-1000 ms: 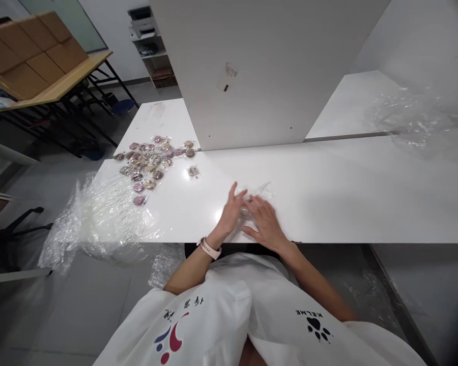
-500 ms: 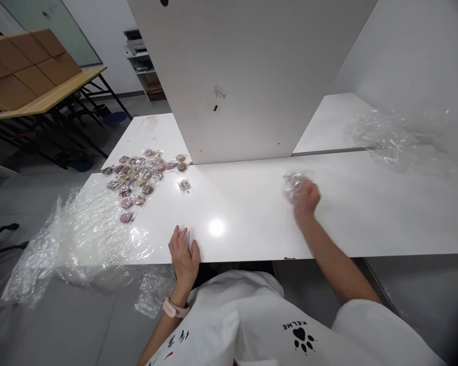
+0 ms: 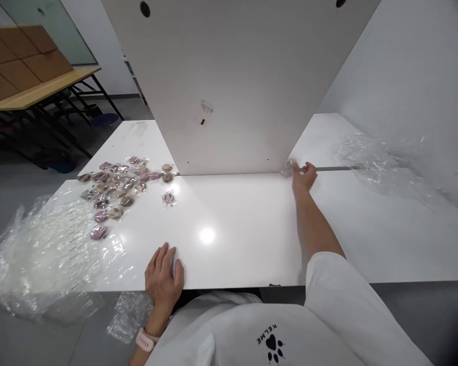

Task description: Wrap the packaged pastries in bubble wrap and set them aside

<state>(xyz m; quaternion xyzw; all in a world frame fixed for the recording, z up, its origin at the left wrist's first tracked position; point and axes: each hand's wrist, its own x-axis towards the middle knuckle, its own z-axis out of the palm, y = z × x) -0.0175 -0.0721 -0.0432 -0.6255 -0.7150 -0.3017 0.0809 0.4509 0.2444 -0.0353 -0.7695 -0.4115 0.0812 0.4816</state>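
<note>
My right hand (image 3: 304, 178) is at the far edge of the white table (image 3: 232, 213), by the bottom right corner of the upright panel. Its fingertips pinch a small clear plastic packet (image 3: 289, 168); the contents are too small to make out. My left hand (image 3: 164, 274) lies flat near the front edge, fingers stretched out and holding nothing. On the left is a loose group of individually wrapped pieces (image 3: 118, 185) in pink, tan and brown. One small clear packet with speckled contents (image 3: 169, 198) lies apart, to the right of that group.
A tall white panel (image 3: 229, 91) rises behind the table. Sheets of clear plastic packaging (image 3: 49, 249) hang over the table's left front edge. Crumpled clear film (image 3: 385, 157) lies at the back right. Cardboard boxes (image 3: 23, 56) stand on a wooden table (image 3: 61, 84) farther left.
My right hand has carried the packet away from me, from mid-table to the far edge by the panel. My left hand stays resting near the front edge. The camera view has shifted.
</note>
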